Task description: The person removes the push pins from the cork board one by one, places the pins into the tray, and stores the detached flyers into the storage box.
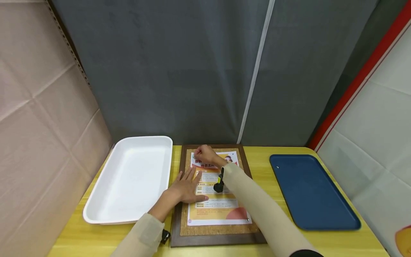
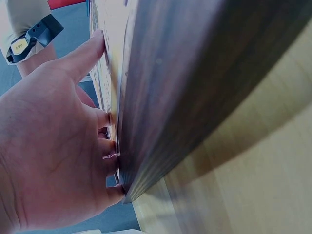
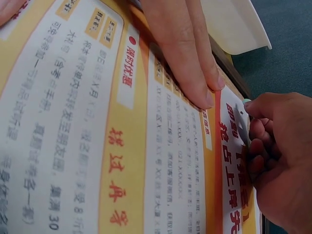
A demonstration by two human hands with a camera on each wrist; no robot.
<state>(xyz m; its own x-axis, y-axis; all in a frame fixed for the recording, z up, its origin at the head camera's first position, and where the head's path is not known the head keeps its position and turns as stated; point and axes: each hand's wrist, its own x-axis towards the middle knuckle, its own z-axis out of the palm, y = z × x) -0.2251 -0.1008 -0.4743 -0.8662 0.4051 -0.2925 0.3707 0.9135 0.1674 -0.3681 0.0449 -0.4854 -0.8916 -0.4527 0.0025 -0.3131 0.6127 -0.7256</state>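
Note:
A cork board (image 1: 208,231) in a dark brown frame lies on the table with a printed poster (image 1: 212,218) on it. My left hand (image 1: 185,188) is spread flat over the poster's left side, fingers straight, holding it down near the frame edge. At the poster's upper left corner my right hand (image 1: 206,155) has its fingers curled. Between its thumb and forefinger the right wrist view shows the pale green head of a push pin (image 3: 246,101), mostly hidden by the thumb. Small pins show at the poster's upper right and lower right corners.
A white tray (image 1: 169,157) stands left of the board on the yellow wooden table (image 1: 260,160). To the right lies a dark blue tray (image 1: 316,192) with a tiny shiny piece near its upper left corner. A grey curtain (image 1: 179,71) hangs behind.

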